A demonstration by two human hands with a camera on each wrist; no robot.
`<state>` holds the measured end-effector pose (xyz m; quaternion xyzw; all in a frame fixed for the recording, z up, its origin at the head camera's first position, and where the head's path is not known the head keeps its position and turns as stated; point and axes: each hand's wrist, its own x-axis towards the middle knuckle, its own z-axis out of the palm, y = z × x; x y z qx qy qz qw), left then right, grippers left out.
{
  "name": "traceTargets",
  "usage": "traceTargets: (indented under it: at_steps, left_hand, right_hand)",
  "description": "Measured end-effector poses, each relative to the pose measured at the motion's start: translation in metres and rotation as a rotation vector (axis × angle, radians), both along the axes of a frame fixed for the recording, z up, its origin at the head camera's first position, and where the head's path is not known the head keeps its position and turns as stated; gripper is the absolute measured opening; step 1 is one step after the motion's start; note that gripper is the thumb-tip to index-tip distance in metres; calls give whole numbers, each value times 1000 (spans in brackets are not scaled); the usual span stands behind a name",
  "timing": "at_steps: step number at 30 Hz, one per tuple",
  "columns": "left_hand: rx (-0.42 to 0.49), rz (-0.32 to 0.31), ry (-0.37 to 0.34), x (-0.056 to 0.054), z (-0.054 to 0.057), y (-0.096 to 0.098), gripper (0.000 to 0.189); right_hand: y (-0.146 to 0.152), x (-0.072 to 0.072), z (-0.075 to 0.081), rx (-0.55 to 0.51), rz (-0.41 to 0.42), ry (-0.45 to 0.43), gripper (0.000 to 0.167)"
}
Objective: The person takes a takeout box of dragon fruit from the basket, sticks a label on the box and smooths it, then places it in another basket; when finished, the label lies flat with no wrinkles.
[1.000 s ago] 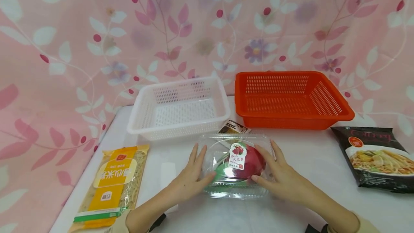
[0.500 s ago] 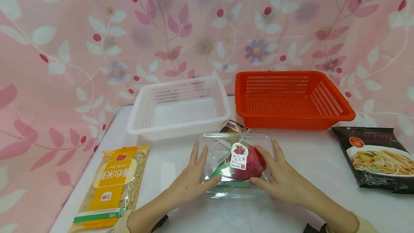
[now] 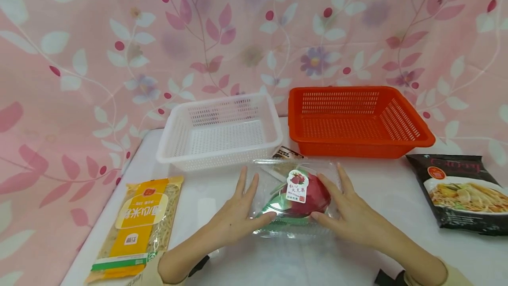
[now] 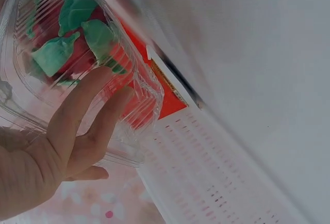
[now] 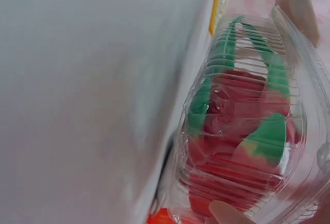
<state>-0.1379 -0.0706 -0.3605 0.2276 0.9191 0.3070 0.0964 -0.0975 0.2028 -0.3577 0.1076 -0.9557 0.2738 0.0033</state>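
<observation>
A clear plastic clamshell box [image 3: 285,233] is near the middle of the table in the head view. Inside sits a red dragon fruit [image 3: 315,191] with green scales, under a white label on the lid. My left hand [image 3: 234,215] holds the box's left side, thumb over the front and fingers spread along the edge. Opposite it, my right hand [image 3: 353,215] grips the right side in the same way. The left wrist view shows fingers [image 4: 77,105] bent against the ribbed wall. Only a fingertip [image 5: 227,214] of the right hand shows clearly in the right wrist view.
Behind the box stand a white basket [image 3: 222,162] and an orange-red basket [image 3: 357,151]. A small printed packet [image 3: 287,152] lies partly hidden behind the box. A yellow noodle bag [image 3: 139,228] is at left, a black noodle packet [image 3: 464,193] at right.
The box and both hands have shifted slightly right and away from me, and the box now covers more of the small packet behind it. Both hands keep their hold.
</observation>
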Motion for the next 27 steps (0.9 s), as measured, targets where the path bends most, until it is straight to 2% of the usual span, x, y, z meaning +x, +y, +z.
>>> traceTargets:
  at_steps: [3, 9, 13, 21, 27]
  left_hand:
    - [-8, 0, 3, -2, 5, 4, 98]
    - [-13, 5, 64, -5, 20, 13, 98]
    - [-18, 3, 78, -8, 29, 20, 96]
    - [-21, -52, 186, -21, 48, 40, 89]
    - [-8, -68, 206, -30, 57, 53, 88]
  right_hand:
    - [3, 0, 4, 13, 14, 31, 90]
    - [11, -2, 18, 26, 19, 87, 90]
    - [16, -1, 29, 33, 18, 112, 89]
    - [30, 0, 48, 20, -31, 141, 89]
    - [38, -3, 57, 48, -68, 211, 86]
